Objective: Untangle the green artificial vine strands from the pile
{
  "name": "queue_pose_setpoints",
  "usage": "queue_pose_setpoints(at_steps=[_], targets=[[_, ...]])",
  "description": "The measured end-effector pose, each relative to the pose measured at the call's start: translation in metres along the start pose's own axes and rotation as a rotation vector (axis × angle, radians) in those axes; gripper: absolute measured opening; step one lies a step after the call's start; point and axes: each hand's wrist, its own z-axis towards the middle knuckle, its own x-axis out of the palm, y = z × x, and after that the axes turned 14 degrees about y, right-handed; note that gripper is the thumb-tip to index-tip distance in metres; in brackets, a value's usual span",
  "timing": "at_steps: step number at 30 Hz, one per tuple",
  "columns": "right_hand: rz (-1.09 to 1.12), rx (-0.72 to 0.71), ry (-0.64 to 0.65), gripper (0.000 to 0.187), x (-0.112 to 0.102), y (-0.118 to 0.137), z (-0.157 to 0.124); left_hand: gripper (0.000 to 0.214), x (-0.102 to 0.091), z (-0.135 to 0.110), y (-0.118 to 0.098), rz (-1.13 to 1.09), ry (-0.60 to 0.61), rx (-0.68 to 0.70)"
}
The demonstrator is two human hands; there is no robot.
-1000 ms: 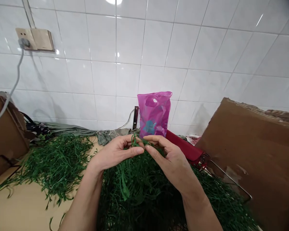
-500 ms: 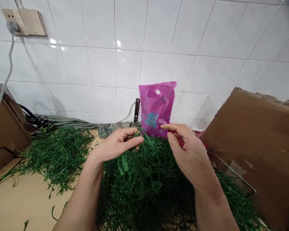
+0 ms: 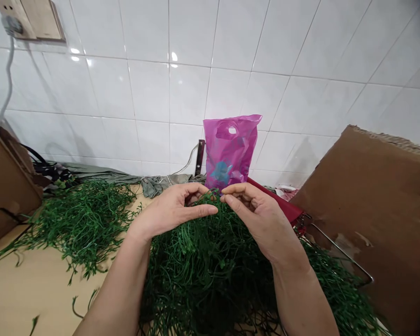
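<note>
A large heap of thin green plant-like stems lies in front of me, probably plastic sprigs. Above its top, my left hand curls loosely around a few green stems, thumb stretched along the near side. My right hand pinches at the tips of these stems, thumb and forefinger together. What its other fingers do is partly hidden. Just behind both hands stands a purple plastic bag with a punched handle and a blue print, its lower part covered by my fingers.
A smaller pile of green stems lies on the tan tabletop at left. Cardboard stands at right beside a metal wire and red material. Another cardboard box is at left. A white tiled wall closes the back.
My right hand has moved left and its fingers have closed on the stems at my left hand. The left hand has shifted slightly right. The view has tilted a little.
</note>
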Motion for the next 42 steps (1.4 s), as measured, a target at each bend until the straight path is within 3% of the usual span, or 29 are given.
queue_pose_setpoints(at_steps=[4,8,11,14,18,22,23,25,28,31,32,34,38,40,42], targets=[[0.035,0.015,0.127,0.032,0.002,0.001,-0.001,0.027,0.003,0.006,0.003,-0.2,-0.159,0.101],[-0.036,0.044,0.264,0.048,0.008,-0.01,-0.001,0.022,0.003,0.011,-0.006,-0.571,-0.526,0.246],[-0.216,0.057,0.249,0.031,0.008,-0.023,0.0,0.022,-0.005,0.006,-0.012,-0.79,-0.791,0.328],[-0.357,0.096,0.167,0.02,0.003,-0.03,0.001,0.021,-0.014,-0.001,-0.012,-0.832,-0.983,0.424],[-0.195,0.096,0.175,0.027,0.004,-0.022,0.003,0.02,-0.016,-0.002,-0.008,-0.829,-1.051,0.41],[-0.049,0.085,0.298,0.044,0.037,-0.012,0.004,0.02,-0.007,0.008,-0.006,-0.792,-0.95,0.442],[-0.097,0.094,0.346,0.047,0.049,-0.012,0.004,0.02,-0.004,0.01,-0.007,-0.774,-0.919,0.451],[-0.324,0.098,0.505,0.031,0.074,-0.013,0.002,0.017,-0.003,0.011,-0.008,-0.737,-0.908,0.483],[-0.459,0.079,0.755,0.024,0.102,-0.017,-0.003,0.012,-0.008,0.004,-0.011,-0.679,-1.025,0.552],[-0.49,0.033,0.962,0.021,0.113,-0.017,-0.01,0.012,-0.017,-0.005,-0.012,-0.587,-1.124,0.551],[-0.503,0.021,1.001,0.022,0.111,-0.014,-0.011,0.013,-0.018,-0.008,-0.011,-0.541,-1.105,0.521],[-0.502,0.003,1.033,0.025,0.1,-0.006,-0.013,0.015,-0.019,-0.011,-0.007,-0.423,-0.95,0.402],[-0.307,0.02,0.979,0.018,0.053,0.015,-0.016,0.022,-0.012,-0.009,0.004,-0.147,-0.431,0.061],[-0.215,-0.002,0.814,0.013,0.027,0.022,-0.017,0.027,-0.007,-0.006,0.006,-0.098,-0.274,-0.027],[-0.187,0.005,0.498,0.012,0.007,0.023,-0.018,0.029,-0.003,-0.003,0.006,-0.159,-0.179,-0.017]])
